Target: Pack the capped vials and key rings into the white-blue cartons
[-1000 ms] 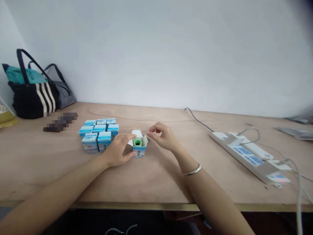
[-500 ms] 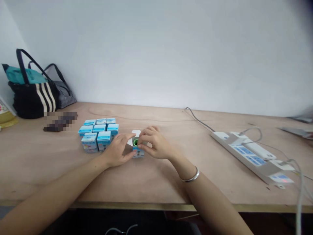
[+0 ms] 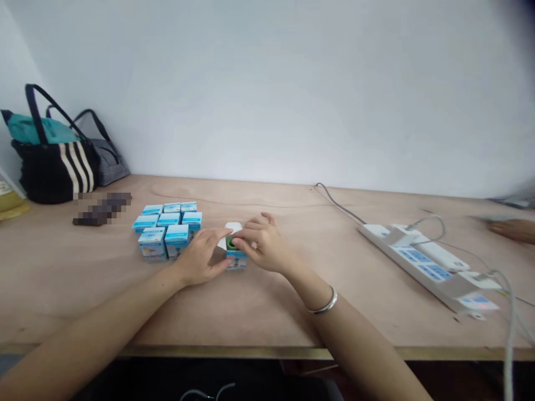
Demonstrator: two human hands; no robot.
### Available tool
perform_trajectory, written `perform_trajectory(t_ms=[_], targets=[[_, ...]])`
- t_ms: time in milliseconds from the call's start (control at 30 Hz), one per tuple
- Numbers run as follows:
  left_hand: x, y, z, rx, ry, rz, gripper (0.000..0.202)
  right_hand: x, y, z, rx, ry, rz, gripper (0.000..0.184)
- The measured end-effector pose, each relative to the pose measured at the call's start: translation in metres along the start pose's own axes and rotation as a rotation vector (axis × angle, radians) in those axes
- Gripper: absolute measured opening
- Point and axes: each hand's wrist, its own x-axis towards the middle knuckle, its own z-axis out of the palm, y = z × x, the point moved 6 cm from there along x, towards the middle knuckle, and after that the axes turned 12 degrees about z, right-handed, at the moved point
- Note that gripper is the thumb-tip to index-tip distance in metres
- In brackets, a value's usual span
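A small blue-and-white carton [image 3: 236,260] stands on the table with its top flaps up. Inside its mouth shows a green ring-shaped rim [image 3: 231,243], partly covered by fingers. My left hand [image 3: 200,257] grips the carton's left side, thumb low at the front and index finger by the white flap. Over the opening and right side, my right hand [image 3: 265,242] is bent, its thumb at the green rim and its fingers curled; whatever they pinch is hidden. Several closed cartons of the same kind [image 3: 177,236] stand grouped just left of my left hand.
A white power strip [image 3: 422,267] with plugs and cables lies on the right. Another person's hand [image 3: 512,229] rests at the far right edge. Black bag [image 3: 50,172] and striped bag [image 3: 111,161] stand at the back left, near a blurred dark object [image 3: 102,209].
My right thumb has moved in over the carton's mouth and covers more of the green rim. My left hand keeps its hold. Another person's hand has appeared at the far right.
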Motion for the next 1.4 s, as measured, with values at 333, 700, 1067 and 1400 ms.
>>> perform_trajectory(t_ms=[333,700,1067,1400], targets=[[0.002,0.002,-0.001,0.024,-0.027,0.037,0.041,0.006,0.084,0.017,0.03,-0.14,0.243,0.007],[0.003,0.003,0.0,0.034,-0.032,0.033,0.03,0.008,0.071,0.006,0.272,-0.001,0.209,0.01],[0.002,0.002,0.0,0.022,-0.036,0.016,0.03,0.002,0.028,-0.005,0.8,-0.094,0.243,0.033],[0.002,0.003,-0.001,0.03,-0.035,0.026,0.032,-0.002,0.034,-0.004,0.811,-0.162,0.302,0.028]])
